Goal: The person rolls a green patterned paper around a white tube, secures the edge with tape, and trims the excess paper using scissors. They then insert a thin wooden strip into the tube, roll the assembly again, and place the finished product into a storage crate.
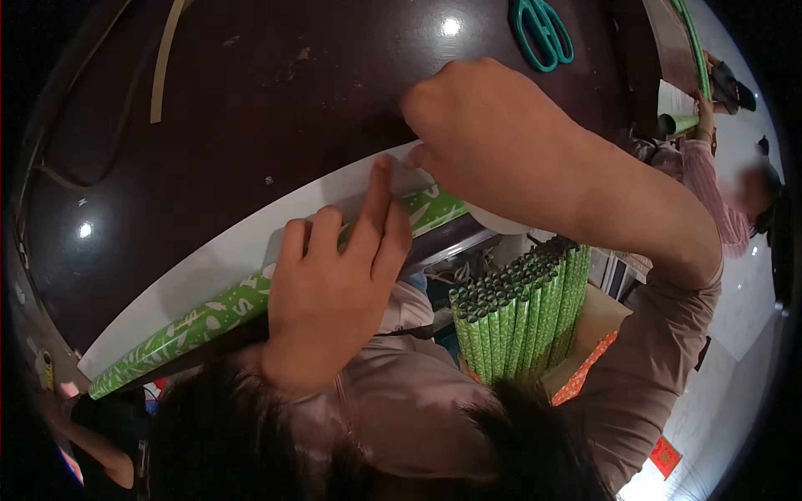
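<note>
A green patterned paper roll (196,326) lies along the front edge of the dark table, with its white inner side (217,255) spread behind it. Over the roll and the white paper rests my left hand (338,275), palm down, fingers apart, its index fingertip on the white sheet. My right hand (472,117) is curled in a fist just to the right, at the back edge of the paper; whatever its fingers hold is hidden beneath it.
Teal-handled scissors (543,33) lie at the back of the dark table (334,75). A tan strip (164,71) is at the back left. Below the table edge stand several green rolls (518,313) in a box. Another person (723,192) is at the right, near a green roll.
</note>
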### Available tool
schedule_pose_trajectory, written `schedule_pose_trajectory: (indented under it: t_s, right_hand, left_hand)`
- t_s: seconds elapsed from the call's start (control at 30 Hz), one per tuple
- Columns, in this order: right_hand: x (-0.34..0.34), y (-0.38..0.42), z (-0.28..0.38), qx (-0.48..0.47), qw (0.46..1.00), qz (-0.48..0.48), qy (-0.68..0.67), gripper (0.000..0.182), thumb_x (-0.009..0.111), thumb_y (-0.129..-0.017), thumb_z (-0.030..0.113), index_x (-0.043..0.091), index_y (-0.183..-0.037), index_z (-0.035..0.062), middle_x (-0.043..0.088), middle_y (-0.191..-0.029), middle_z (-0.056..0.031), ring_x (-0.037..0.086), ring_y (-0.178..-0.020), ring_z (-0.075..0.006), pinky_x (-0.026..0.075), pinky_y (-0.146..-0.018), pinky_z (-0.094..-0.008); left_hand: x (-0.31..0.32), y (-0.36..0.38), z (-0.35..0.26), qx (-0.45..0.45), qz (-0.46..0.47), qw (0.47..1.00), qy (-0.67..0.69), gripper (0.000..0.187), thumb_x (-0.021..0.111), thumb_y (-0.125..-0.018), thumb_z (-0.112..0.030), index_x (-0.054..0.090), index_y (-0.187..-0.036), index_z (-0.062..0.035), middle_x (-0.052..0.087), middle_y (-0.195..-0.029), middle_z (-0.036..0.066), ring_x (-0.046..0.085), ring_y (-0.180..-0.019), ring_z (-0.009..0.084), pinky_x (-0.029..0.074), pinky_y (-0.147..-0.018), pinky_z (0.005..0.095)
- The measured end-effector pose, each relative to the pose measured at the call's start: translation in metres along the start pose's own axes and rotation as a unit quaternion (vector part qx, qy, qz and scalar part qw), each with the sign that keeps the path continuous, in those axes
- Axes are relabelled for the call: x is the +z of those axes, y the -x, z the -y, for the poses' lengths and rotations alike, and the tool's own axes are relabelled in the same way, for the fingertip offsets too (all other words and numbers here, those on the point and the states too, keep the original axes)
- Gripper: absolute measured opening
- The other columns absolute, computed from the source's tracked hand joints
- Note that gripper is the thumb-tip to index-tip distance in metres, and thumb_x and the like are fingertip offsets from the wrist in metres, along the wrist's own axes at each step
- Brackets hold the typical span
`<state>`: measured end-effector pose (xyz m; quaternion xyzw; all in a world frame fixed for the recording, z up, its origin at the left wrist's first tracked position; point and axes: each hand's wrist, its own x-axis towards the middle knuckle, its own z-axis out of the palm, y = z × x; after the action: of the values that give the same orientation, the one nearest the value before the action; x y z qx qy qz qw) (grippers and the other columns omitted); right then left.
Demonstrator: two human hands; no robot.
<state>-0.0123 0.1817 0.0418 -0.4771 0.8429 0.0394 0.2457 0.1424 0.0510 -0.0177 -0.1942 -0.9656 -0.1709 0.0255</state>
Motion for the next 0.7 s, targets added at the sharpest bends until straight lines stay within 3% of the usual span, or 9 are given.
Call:
schedule_pose_trajectory:
  t_s: [0.17,0.27,0.33,0.37,0.47,0.53,0.57,0.63,0.7]
  right_hand:
    - [-0.005,0.005,-0.001,0.018,0.997,0.011,0.067,0.02,0.073,-0.077,0.019,0.07,-0.084,0.001,0.07,-0.081,-0.017,0.071,-0.079,-0.0313,0.057,-0.065,-0.0387]
    - [-0.008,0.006,-0.008,0.046,0.994,-0.043,0.085,0.033,0.073,-0.079,0.033,0.071,-0.081,0.0003,0.069,-0.078,-0.0175,0.071,-0.079,-0.0316,0.057,-0.065,-0.0392]
    - [-0.024,0.005,-0.011,0.111,0.986,0.12,0.028,0.048,0.071,-0.082,0.044,0.062,-0.09,-0.0027,0.066,-0.077,-0.0198,0.066,-0.076,-0.0358,0.051,-0.066,-0.0431]
    - [-0.021,0.008,-0.017,0.112,0.986,0.12,0.03,0.048,0.071,-0.082,0.044,0.062,-0.09,-0.0027,0.066,-0.077,-0.0198,0.066,-0.076,-0.0358,0.051,-0.066,-0.0431]
    - [-0.013,0.017,-0.031,0.076,0.996,0.041,-0.015,0.05,0.071,-0.083,0.046,0.063,-0.089,-0.0026,0.065,-0.076,-0.0172,0.065,-0.072,-0.0318,0.05,-0.064,-0.0403]
    - [-0.023,0.016,-0.03,0.144,0.972,0.146,-0.117,0.046,0.071,-0.085,0.042,0.063,-0.093,-0.0026,0.064,-0.072,-0.0107,0.063,-0.066,-0.0221,0.05,-0.061,-0.0345]
    - [-0.025,0.019,-0.031,0.145,0.972,0.147,-0.116,0.046,0.071,-0.085,0.042,0.063,-0.093,-0.0026,0.064,-0.072,-0.0107,0.063,-0.066,-0.0221,0.05,-0.061,-0.0345]
    - [-0.029,0.029,-0.036,0.201,0.94,0.158,-0.226,0.036,0.069,-0.089,0.036,0.064,-0.097,0.0005,0.064,-0.071,-0.0033,0.057,-0.061,-0.0103,0.045,-0.056,-0.0261]
    - [-0.025,0.044,-0.05,0.195,0.926,0.143,-0.29,0.031,0.068,-0.09,0.031,0.064,-0.099,0.0021,0.064,-0.073,-0.0011,0.054,-0.061,-0.0064,0.043,-0.054,-0.0231]
  left_hand:
    - [0.001,0.0,-0.001,0.004,-0.011,1.0,0.007,0.035,0.054,-0.084,-0.005,0.055,-0.117,0.0054,0.05,-0.141,0.018,0.048,-0.081,0.0259,0.043,-0.071,0.0357]
    - [-0.001,0.001,-0.002,-0.004,-0.002,1.0,0.006,0.035,0.054,-0.084,-0.005,0.055,-0.117,0.0052,0.049,-0.141,0.017,0.048,-0.082,0.0257,0.043,-0.073,0.0352]
    - [-0.003,0.0,-0.002,-0.005,-0.001,1.0,-0.003,0.034,0.054,-0.084,-0.005,0.055,-0.117,0.005,0.048,-0.142,0.017,0.048,-0.082,0.0256,0.043,-0.073,0.0352]
    - [-0.003,0.0,-0.002,-0.003,0.003,1.0,-0.013,0.034,0.053,-0.085,-0.006,0.055,-0.116,0.0049,0.048,-0.143,0.016,0.048,-0.082,0.0254,0.043,-0.074,0.0353]
    - [-0.002,0.0,-0.002,-0.004,0.005,1.0,-0.002,0.033,0.053,-0.085,-0.006,0.056,-0.116,0.0045,0.047,-0.143,0.015,0.048,-0.082,0.0254,0.043,-0.074,0.0356]
    - [-0.005,-0.003,-0.003,-0.005,0.01,1.0,-0.008,0.033,0.053,-0.085,-0.006,0.056,-0.116,0.0042,0.047,-0.143,0.015,0.048,-0.082,0.0255,0.043,-0.075,0.0356]
    - [-0.004,-0.001,-0.003,-0.008,0.016,1.0,-0.015,0.033,0.053,-0.086,-0.005,0.056,-0.117,0.0039,0.047,-0.143,0.015,0.048,-0.083,0.0256,0.044,-0.075,0.0356]
    - [-0.002,0.0,-0.003,-0.007,0.01,1.0,-0.014,0.032,0.053,-0.086,-0.005,0.056,-0.117,0.0036,0.047,-0.143,0.015,0.049,-0.083,0.0255,0.044,-0.075,0.0356]
    - [-0.001,0.001,-0.003,-0.005,0.004,1.0,-0.012,0.032,0.053,-0.086,-0.005,0.056,-0.117,0.0033,0.047,-0.144,0.015,0.049,-0.083,0.0255,0.044,-0.075,0.0357]
